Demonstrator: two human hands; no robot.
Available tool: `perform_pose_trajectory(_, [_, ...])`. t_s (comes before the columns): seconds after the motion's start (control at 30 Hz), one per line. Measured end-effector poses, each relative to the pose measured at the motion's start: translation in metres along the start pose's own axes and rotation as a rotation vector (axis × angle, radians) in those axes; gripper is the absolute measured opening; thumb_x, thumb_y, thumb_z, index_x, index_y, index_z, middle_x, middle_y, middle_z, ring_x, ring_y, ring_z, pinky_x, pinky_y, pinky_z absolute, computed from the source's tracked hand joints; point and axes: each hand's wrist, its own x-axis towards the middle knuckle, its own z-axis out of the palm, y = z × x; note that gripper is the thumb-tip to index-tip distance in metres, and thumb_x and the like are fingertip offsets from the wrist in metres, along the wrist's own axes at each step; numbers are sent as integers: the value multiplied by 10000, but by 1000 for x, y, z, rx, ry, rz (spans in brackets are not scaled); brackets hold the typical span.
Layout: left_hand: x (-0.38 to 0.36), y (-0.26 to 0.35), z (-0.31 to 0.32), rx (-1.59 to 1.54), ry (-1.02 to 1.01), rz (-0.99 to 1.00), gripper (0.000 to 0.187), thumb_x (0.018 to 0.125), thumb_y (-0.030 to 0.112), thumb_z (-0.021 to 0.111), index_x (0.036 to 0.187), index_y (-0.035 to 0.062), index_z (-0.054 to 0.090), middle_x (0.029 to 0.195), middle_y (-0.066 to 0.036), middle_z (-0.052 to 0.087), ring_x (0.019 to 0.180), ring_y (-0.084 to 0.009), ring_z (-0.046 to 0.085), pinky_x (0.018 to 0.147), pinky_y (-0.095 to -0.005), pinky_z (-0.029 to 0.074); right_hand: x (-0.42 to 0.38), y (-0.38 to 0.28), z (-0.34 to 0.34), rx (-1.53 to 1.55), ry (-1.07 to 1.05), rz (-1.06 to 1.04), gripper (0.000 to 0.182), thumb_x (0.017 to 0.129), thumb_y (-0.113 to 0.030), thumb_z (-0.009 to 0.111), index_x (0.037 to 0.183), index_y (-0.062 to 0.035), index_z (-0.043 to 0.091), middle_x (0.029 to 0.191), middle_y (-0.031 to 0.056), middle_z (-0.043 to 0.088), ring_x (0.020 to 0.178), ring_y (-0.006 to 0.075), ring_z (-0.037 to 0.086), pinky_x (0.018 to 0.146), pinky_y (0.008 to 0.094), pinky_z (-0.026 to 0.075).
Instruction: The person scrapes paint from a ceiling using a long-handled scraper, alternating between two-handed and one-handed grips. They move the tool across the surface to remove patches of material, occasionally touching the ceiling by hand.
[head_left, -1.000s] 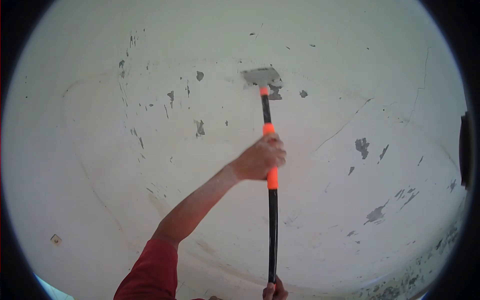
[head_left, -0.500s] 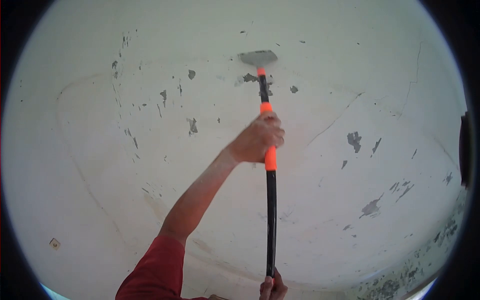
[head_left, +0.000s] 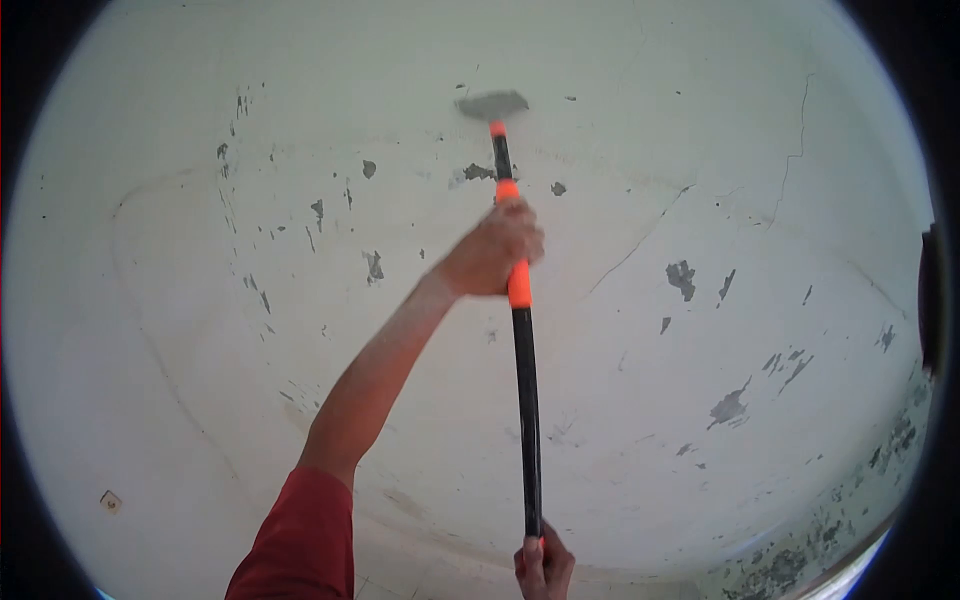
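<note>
A long-handled scraper (head_left: 526,420), black with orange grip sections, stretches up across the view. Its wide grey blade (head_left: 493,104) is against or very near the pale wall (head_left: 600,350), slightly blurred. My left hand (head_left: 497,248) is wrapped around the upper orange grip, the arm in a red sleeve reaching from below. At the bottom of the view, my right hand (head_left: 544,568) closes round the lower end of the handle. Just under the blade, a dark bare patch (head_left: 480,173) in the paint is partly behind the scraper.
Several grey peeled patches, such as one on the right (head_left: 681,280), mark the wall. A thin crack (head_left: 790,157) runs down at upper right. A small square wall fitting (head_left: 111,502) is at lower left, and a dark object (head_left: 930,300) stands at the right edge.
The scraper blade has slid a little higher on the wall, with both hands still around the handle. The whole view has shifted slightly, so the wall marks appear further left.
</note>
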Motion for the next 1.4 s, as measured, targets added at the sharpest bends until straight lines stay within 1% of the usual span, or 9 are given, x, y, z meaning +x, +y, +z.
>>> perform_pose_trajectory(0.03, [-8, 15, 9, -6, 5, 31, 203, 644, 88, 655, 631, 115, 454, 673, -20, 450, 811, -223, 532, 996, -401, 428, -15, 17, -11, 61, -119, 59, 545, 1080, -385, 558, 1461, 5, 535, 622, -64, 424, 527, 38, 387, 455, 238, 317])
perform_pose_trajectory(0.1, [-16, 48, 17, -88, -1, 26, 206, 640, 86, 653, 627, 115, 450, 668, -20, 446, 802, -223, 527, 995, -403, 427, -48, 47, -33, 721, -313, 209, 596, 1073, -337, 574, 1539, 7, 428, 607, -51, 419, 480, 56, 380, 424, 228, 326])
perform_pose_trajectory(0.2, [-5, 52, 22, -182, -22, -1, 208, 624, 81, 649, 624, 116, 443, 666, -17, 447, 786, -220, 524, 984, -403, 425, -54, 50, -47, 889, -231, 67, 675, 1060, -291, 599, 1598, 6, 320, 597, -42, 388, 463, 62, 339, 410, 228, 323])
perform_pose_trajectory(0.4, [44, -2, 5, -102, 106, 100, 198, 593, 122, 669, 604, 124, 471, 680, -12, 507, 780, -222, 550, 981, -411, 428, 4, -1, -38, 806, -210, 89, 649, 1083, -182, 546, 1636, -29, 242, 607, -55, 360, 469, 54, 314, 395, 219, 305])
perform_pose_trajectory(0.53, [55, -20, -22, -100, -1, 63, 199, 584, 112, 659, 605, 125, 461, 672, -8, 497, 776, -224, 544, 956, -410, 428, 10, -39, -15, 813, -227, 112, 591, 1101, -131, 493, 1639, -54, 260, 619, -60, 347, 482, 52, 302, 405, 214, 297])
perform_pose_trajectory(0.83, [36, 51, 25, -158, 1, 75, 202, 604, 83, 640, 577, 111, 442, 627, -12, 449, 769, -219, 543, 952, -387, 443, -46, 30, -45, 943, -224, 95, 549, 1097, -134, 495, 1619, -87, 334, 614, -44, 338, 481, 63, 306, 413, 226, 300])
perform_pose_trajectory(1.1, [43, 28, 24, -180, -4, 106, 218, 592, 95, 650, 594, 126, 435, 637, -12, 427, 734, -215, 502, 923, -381, 424, -28, 20, -41, 921, -156, 192, 553, 1095, -162, 507, 1615, -80, 338, 610, -33, 349, 459, 68, 311, 400, 232, 293])
perform_pose_trajectory(1.23, [81, -28, -3, -16, 105, 173, 235, 587, 123, 676, 606, 146, 443, 653, -21, 479, 754, -214, 546, 933, -387, 434, 23, -7, -36, 722, -261, 21, 608, 1099, -171, 506, 1647, -87, 257, 625, -45, 369, 466, 57, 324, 395, 228, 302])
perform_pose_trajectory(1.4, [100, -52, -37, -25, 36, 140, 220, 605, 51, 637, 641, 124, 432, 664, -12, 470, 737, -231, 490, 942, -390, 409, 39, -55, -8, 825, -280, -39, 576, 1114, -144, 461, 1650, -98, 256, 622, -54, 359, 470, 51, 320, 401, 215, 309])
